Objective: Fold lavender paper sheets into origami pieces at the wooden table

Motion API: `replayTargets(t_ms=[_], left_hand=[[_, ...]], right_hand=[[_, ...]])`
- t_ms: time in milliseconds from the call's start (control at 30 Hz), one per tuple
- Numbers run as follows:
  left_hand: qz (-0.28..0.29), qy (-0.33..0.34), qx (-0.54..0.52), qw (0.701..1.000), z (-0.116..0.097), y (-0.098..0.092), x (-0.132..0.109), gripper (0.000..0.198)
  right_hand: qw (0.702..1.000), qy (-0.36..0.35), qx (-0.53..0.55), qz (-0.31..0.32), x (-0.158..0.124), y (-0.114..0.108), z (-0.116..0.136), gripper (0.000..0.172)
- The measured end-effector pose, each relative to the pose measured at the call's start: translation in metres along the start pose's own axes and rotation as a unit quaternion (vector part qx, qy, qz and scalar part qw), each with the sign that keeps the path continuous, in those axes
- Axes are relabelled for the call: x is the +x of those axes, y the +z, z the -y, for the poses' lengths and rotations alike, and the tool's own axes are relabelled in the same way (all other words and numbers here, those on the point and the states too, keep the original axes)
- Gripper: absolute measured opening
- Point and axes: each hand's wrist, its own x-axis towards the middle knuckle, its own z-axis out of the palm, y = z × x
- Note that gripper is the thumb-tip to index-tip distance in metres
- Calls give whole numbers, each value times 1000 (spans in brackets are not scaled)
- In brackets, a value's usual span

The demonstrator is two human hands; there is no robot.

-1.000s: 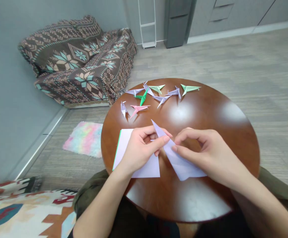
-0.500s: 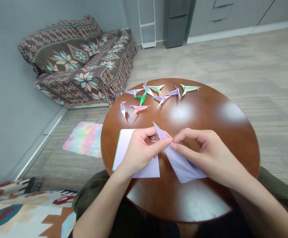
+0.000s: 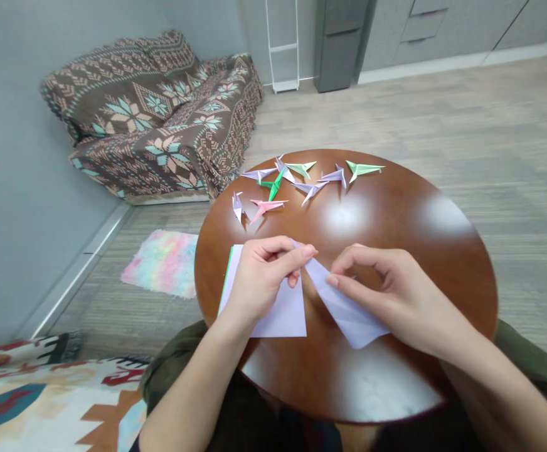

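Note:
A lavender sheet of origami paper (image 3: 349,311), creased and partly folded, is held up between my hands over the near side of the table. My left hand (image 3: 273,270) pinches its narrow upper tip between thumb and fingers. With thumb and forefinger, my right hand (image 3: 386,289) grips the sheet's upper right edge and covers part of it. Under my left hand lies a stack of square paper (image 3: 283,314), lavender on top, with a green edge showing at its left.
Several folded paper figures lie along the far side of the round brown table (image 3: 419,251), among them a pink one (image 3: 266,207) and a dark green one (image 3: 273,186). Beyond stand a covered sofa (image 3: 160,125) and a fluffy pastel mat (image 3: 160,263).
My left hand has shifted slightly left, its thumb now apart from my right fingers and nearer the paper's tip. The sheet's raised flap now lies flatter. The view has shifted a little.

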Motion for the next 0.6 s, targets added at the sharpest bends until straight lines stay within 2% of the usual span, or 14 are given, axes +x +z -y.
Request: replayTargets(t_ms=[167,367,433,600], left_hand=[[-21,6,-28,999,-2,-1,3,21],[-84,29,-68,994,-5,-5,8,27],[-66,15,-71,995,-5,-4,7,28],[50,-47,4,998,-3,0,1,26]], right_hand=[[1000,-2,-6,8,0,-1,-1,14],[1000,-6,-8,12,0,0,-2,15],[1000,-3,-4,-1,0,0,-2,15],[1000,12,7,-9,1,-1,-2,17]])
